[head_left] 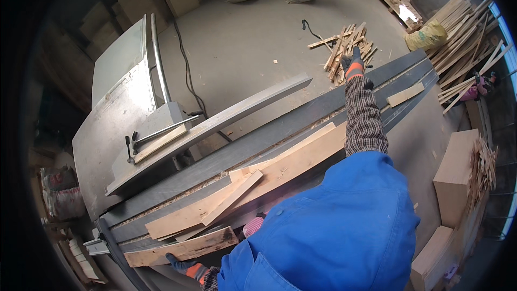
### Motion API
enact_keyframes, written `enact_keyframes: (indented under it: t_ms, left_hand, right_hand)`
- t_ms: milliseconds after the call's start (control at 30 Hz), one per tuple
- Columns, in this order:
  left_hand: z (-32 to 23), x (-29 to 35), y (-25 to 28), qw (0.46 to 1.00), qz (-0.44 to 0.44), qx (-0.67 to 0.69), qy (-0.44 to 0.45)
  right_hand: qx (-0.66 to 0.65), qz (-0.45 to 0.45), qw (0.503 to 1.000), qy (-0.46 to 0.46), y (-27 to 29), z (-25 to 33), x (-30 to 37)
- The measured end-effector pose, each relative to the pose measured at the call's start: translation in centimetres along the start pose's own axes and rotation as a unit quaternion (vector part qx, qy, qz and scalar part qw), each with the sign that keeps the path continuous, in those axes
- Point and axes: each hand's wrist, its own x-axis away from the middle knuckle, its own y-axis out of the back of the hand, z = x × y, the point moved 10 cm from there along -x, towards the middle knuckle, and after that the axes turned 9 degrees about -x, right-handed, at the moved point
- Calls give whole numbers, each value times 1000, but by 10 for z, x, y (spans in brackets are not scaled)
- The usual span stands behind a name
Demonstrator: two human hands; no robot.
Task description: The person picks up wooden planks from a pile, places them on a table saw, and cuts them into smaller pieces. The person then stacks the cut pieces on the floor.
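Note:
My left hand [186,268], in a dark grey glove with an orange cuff, grips the near edge of a wooden board [186,249] with dark stains along one side. My right arm stretches far out across the long grey machine bed [318,105]. At its end my gloved right hand [353,66] has its fingers apart and appears to hold nothing, just over a pile of thin wood strips [339,48] on the floor. Pale planks [280,170] lie along the bed, with a short wood piece [232,198] slanting across them. My blue jacket hides part of the near side.
A metal fence [231,121] and sliding table [116,113] stand at left. A small offcut [405,95] lies at the bed's far right. Long strips [458,37] are heaped beyond, near a yellow sack [426,36]. A cable [187,64] crosses the floor. Wooden blocks [455,170] stand at right.

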Motion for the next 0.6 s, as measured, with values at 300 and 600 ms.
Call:
enact_keyframes:
  t_ms: [300, 600]
  left_hand:
    - [11, 31, 29, 998, -32, 38, 40]
    - [-4, 32, -52, 994, 5, 102, 42]
  right_hand:
    - [98, 409, 890, -174, -77, -207, 389]
    - [387, 738, 527, -165, -30, -229, 634]
